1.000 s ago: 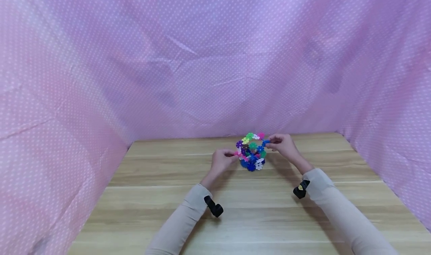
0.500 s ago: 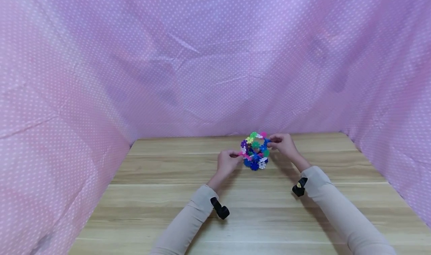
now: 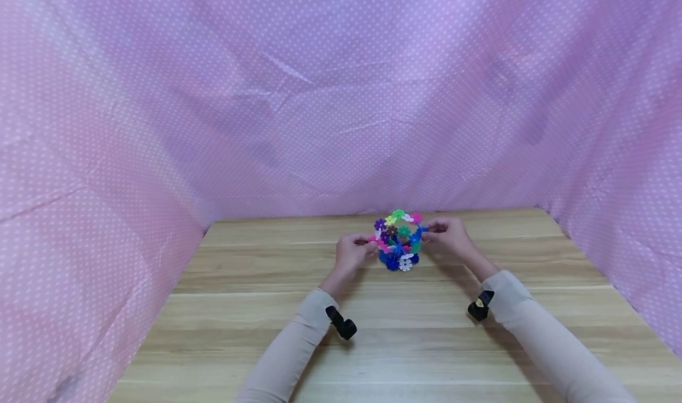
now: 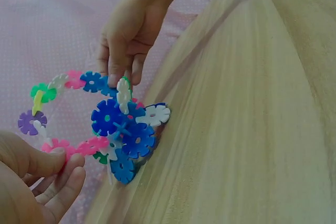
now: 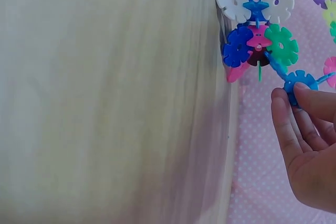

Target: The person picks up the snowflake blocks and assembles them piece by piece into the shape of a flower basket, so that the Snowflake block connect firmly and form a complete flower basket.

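Interlocking plastic snowflake discs are joined into a basket-like piece (image 3: 393,262), with a cluster of blue, white, green and pink discs at its base and a ring of coloured discs arching above. My left hand (image 3: 351,255) pinches a pink disc (image 4: 59,148) on the ring's left side between thumb and fingers. On the other side, my right hand (image 3: 451,237) pinches a blue disc (image 5: 300,85) of the same ring. In the left wrist view the base cluster (image 4: 137,139) overlaps the tabletop.
The wooden table (image 3: 394,344) has its far edge just behind the piece. A pink dotted cloth (image 3: 330,107) hangs around the back and sides. Each beige sleeve carries a black wrist camera (image 3: 346,329).
The disc piece and my left hand shift slightly right, then back left. The right hand dips a little lower, and the ring tilts slightly. Both hands keep their pinch.
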Demonstrator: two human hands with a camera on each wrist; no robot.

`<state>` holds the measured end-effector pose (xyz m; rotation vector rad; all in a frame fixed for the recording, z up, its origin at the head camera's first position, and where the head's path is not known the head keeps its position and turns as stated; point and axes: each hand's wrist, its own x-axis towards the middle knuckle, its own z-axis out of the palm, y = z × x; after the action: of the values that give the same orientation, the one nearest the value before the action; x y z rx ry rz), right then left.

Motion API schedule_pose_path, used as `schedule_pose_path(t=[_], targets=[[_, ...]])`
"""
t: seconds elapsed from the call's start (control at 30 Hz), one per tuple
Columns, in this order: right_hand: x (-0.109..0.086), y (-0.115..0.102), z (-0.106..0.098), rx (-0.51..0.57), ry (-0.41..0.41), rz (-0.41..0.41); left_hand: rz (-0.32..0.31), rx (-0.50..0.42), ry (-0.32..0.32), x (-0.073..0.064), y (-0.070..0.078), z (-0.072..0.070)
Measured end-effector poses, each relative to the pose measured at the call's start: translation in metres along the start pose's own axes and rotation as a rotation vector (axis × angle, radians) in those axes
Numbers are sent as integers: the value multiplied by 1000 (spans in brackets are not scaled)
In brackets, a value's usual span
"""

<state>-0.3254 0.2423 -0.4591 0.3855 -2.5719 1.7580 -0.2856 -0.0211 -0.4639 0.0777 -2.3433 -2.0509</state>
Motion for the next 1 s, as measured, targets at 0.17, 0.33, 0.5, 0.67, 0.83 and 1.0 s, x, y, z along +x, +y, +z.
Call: schedule_pose_path(t=[0.17, 0.33, 0.5, 0.67, 0.83, 1.0], targets=[[-6, -3, 3, -27, -2, 10, -24, -10, -15, -1, 3, -5], [-8, -5, 3, -30, -12, -1, -9, 20, -21, -2, 2, -7], [-12, -12, 1, -21, -15, -5, -6, -18, -54, -3, 0, -7], [-8, -2, 1, -13, 4, 3, -48, -60, -65, -3, 0, -6], [-8, -2, 0, -4, -6, 0, -55, -29, -51, -5, 0, -6], [-9, -2, 0, -22, -7, 12, -62, 45, -36, -5, 0, -7]])
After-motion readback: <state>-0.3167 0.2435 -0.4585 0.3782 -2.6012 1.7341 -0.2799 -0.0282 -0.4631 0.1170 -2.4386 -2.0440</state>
